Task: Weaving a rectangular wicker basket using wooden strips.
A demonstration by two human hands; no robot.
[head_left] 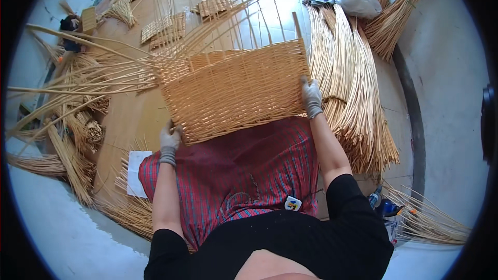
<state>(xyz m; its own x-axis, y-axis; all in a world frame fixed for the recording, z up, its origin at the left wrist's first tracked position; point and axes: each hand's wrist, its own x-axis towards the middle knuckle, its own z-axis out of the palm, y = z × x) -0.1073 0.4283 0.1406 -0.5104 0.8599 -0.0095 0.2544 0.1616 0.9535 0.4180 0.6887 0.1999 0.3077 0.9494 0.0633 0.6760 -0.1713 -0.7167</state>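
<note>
Red checked apron [244,171] covers the lap, and on it rests the half-woven basket [236,91], likely light and stiff, its loose stakes springy. Both gloved hands clasp its lower corners, left hand [169,142] and right hand [311,96]; bundled reeds [358,98] lie beside it.

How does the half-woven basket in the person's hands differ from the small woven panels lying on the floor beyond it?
The half-woven basket is large, held up over the lap by the left hand and right hand; the small woven panels lie flat and untouched on the floor. The basket has long loose stakes fanning from it; the panels look trimmed and compact. Both are pale tan wicker.
</note>
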